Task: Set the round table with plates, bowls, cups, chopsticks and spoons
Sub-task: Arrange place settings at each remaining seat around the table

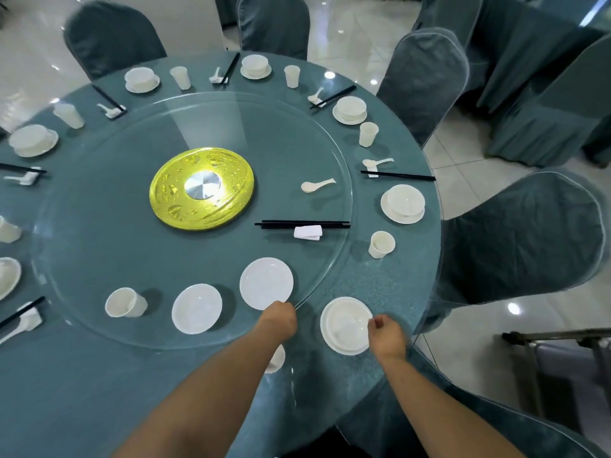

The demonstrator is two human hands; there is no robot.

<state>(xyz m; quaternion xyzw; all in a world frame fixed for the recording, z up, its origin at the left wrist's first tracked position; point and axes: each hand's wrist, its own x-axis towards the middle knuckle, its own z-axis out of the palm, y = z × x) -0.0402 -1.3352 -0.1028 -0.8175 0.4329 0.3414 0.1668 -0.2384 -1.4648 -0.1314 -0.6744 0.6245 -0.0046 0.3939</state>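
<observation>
left hand (279, 317) grips the near rim of a plate (266, 283) on the glass turntable (99, 180); right hand (385, 335), fingers curled, touches the right edge of the bowl on its plate (345, 325) just beside it. spare chopsticks (302, 224) lie farther in, long axis left-right.

Single head view; looks steeply down, close over round table (380, 285); edges warped, seemingly wide-angle.

Bright, even overhead light — white glare spots on the glossy floor (363, 44) and glass turntable (185, 133), soft short shadows beside cups. Edges bend outward — wide-angle distortion; corners slightly soft.
</observation>
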